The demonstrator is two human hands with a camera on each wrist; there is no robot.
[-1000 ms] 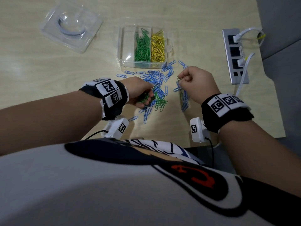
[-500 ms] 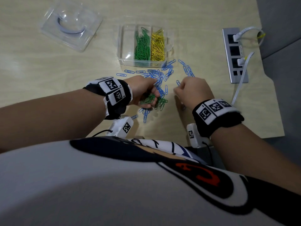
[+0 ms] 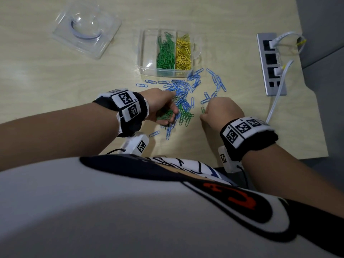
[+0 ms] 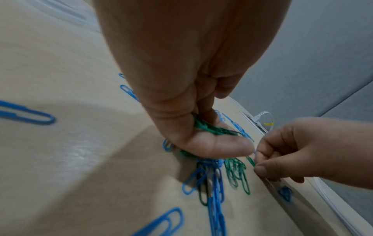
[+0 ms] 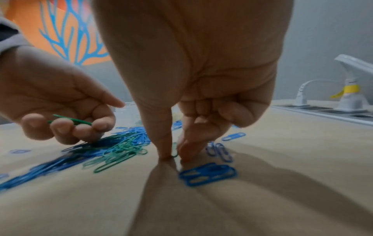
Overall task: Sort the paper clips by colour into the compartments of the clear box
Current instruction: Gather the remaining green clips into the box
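Note:
The clear box [image 3: 145, 51] stands on the table with green clips [image 3: 165, 53] in its middle compartment and yellow clips [image 3: 184, 53] in the right one; the left one looks empty. Loose blue clips [image 3: 183, 88] and a few green clips [image 3: 187, 116] lie in front of it. My left hand [image 3: 163, 107] holds a bunch of green clips [image 4: 210, 127] in its curled fingers. My right hand [image 3: 217, 112] pinches one green clip [image 5: 174, 151] against the table between thumb and forefinger.
A clear plastic blister pack [image 3: 87, 28] lies at the back left. A grey power strip [image 3: 270, 64] with white plugs and a white cable [image 3: 275, 101] runs along the right. The table's right edge [image 3: 320, 127] is close to my right hand.
My right hand has come down and towards me from the blue clips to a green clip on the table. My left hand stays put with its green bunch.

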